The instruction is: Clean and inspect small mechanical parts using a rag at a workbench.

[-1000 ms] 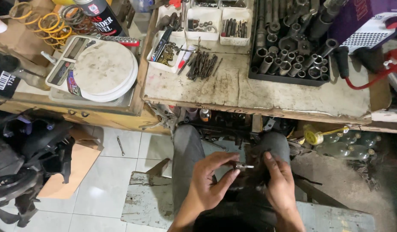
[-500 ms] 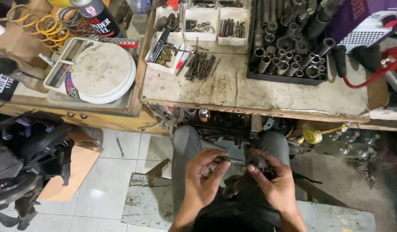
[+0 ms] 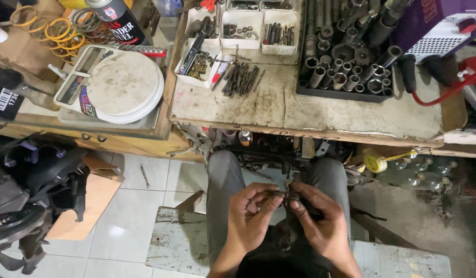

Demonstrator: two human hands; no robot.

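1. The left hand (image 3: 253, 216) and the right hand (image 3: 320, 221) meet over the lap, and both pinch 1 small dark metal part (image 3: 288, 195) between their fingertips.
2. The part is between the knees, below the counter (image 3: 300, 110) edge.
3. On the counter lie loose drill bits (image 3: 240, 78) and a black tray of sockets (image 3: 346, 67).
4. To the left is a white round scale (image 3: 119, 85).

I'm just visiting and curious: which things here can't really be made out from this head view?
- Small dark part: mostly hidden by the left hand and right hand.
- Spray can: top cut off by the picture edge.
- Contents of the white bins: too small.
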